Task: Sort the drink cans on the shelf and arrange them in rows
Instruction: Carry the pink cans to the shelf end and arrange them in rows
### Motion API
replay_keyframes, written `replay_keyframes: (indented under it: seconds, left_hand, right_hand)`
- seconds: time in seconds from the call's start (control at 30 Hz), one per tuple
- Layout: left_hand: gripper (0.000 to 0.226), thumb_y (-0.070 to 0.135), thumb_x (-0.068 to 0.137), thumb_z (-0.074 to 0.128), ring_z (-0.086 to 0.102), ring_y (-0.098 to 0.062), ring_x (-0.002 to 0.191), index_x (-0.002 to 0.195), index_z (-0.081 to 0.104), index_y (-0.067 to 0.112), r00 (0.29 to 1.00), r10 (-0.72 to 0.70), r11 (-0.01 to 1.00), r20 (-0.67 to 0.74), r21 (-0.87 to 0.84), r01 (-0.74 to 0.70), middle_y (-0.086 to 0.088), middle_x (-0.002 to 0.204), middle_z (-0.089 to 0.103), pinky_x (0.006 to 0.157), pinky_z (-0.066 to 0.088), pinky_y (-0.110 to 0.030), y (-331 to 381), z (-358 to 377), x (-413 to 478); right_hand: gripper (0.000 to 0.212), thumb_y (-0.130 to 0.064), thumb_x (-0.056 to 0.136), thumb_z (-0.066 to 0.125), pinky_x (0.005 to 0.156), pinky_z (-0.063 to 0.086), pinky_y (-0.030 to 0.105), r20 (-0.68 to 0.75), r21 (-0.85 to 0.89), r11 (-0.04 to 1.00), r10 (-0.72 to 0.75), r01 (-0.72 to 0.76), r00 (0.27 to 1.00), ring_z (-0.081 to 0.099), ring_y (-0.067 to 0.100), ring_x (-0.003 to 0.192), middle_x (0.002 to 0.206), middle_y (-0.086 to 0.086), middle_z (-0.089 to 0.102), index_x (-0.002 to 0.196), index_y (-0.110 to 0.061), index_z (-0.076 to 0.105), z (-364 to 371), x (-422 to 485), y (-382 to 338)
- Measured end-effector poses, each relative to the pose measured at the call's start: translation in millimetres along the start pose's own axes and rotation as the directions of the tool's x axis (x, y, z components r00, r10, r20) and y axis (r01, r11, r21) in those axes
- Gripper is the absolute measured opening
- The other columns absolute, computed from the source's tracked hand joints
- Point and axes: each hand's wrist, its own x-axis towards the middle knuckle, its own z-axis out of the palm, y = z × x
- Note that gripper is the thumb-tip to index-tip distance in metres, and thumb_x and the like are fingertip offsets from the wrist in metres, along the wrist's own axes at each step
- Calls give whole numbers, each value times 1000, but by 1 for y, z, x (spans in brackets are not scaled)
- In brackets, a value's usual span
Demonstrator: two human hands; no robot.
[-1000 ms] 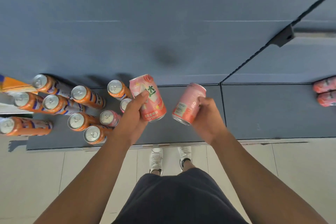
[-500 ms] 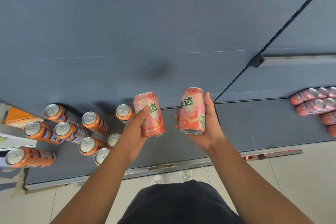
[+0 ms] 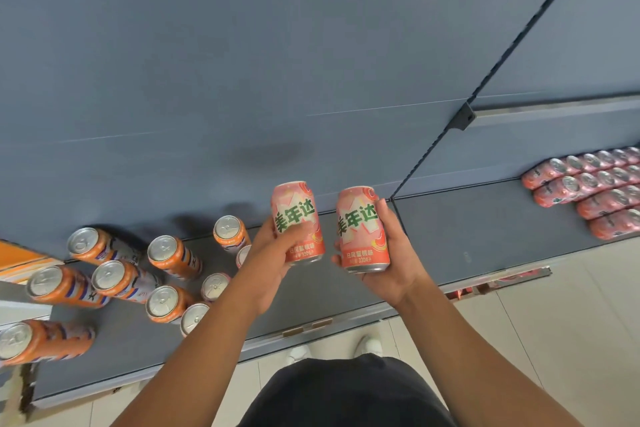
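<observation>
Sorting step in hand: two pink cans are held upright above the shelf (image 3: 467,236), lifted clear of it. One pink can (image 3: 297,222) is clasped by the left hand (image 3: 273,263), the other pink can (image 3: 362,229) is gripped by the right hand (image 3: 391,260). Orange cans (image 3: 169,256), with a few pink tops among them, are scattered left of the held pair; the pink rows (image 3: 588,187) are packed far right. Judged next: both cans are to be carried right and set down upright beside those rows.
</observation>
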Motion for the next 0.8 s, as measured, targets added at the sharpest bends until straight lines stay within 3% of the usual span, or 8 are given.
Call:
replay_keyframes:
  seconds: [0.13, 0.23, 0.43, 0.57, 0.67, 0.8]
  left_hand:
    - [60, 17, 73, 81, 65, -23, 112, 127, 56, 20, 998, 12, 990, 66, 137, -21, -3, 113, 72, 106, 45, -49, -2, 7, 6]
    - [63, 17, 70, 80, 66, -23, 111, 127, 55, 21, 995, 24, 984, 97, 176, -41, -3, 113, 72, 103, 49, -47, -2, 20, 12]
    - [49, 11, 78, 79, 69, -8, 92, 118, 56, 27, 987, 61, 951, 152, 291, -104, 3, 105, 72, 70, 54, -22, -7, 60, 16]
    - [45, 10, 77, 80, 69, -2, 82, 111, 57, 28, 981, 53, 932, 187, 344, -116, 6, 99, 71, 58, 51, -14, -14, 94, 12]
    - [43, 9, 78, 79, 70, -3, 81, 111, 59, 25, 973, 35, 922, 228, 369, -120, 5, 97, 72, 58, 51, -14, -21, 121, 8]
    - [40, 9, 79, 78, 71, -5, 80, 112, 60, 24, 963, 24, 913, 268, 387, -131, 4, 95, 74, 58, 51, -14, -32, 163, 6]
  right_hand:
    - [70, -64, 88, 52, 74, 59, 44, -27, -26, 1000, -4, 4, 1000, 67, 33, 93, 116, 19, 68, 131, -9, 61, -4, -3, -7]
    - [67, -63, 89, 50, 72, 57, 43, -51, -23, 999, -23, 22, 998, 67, 30, 87, 119, 19, 68, 127, -10, 63, -11, -13, -13]
    - [59, -44, 83, 62, 69, 60, 41, -130, -4, 996, -94, 94, 987, 69, 28, 87, 115, 17, 70, 129, -10, 56, -37, -38, -25]
    - [60, -41, 81, 67, 72, 60, 42, -206, -11, 990, -141, 142, 968, 69, 26, 87, 106, 13, 71, 130, -9, 55, -62, -54, -35]
    - [67, -41, 77, 74, 76, 57, 42, -249, -41, 983, -182, 177, 951, 68, 26, 88, 101, 12, 71, 132, -9, 54, -87, -67, -44]
    - [71, -46, 72, 68, 81, 54, 42, -287, -25, 978, -204, 206, 936, 69, 33, 102, 121, 16, 69, 132, -11, 54, -124, -87, -64]
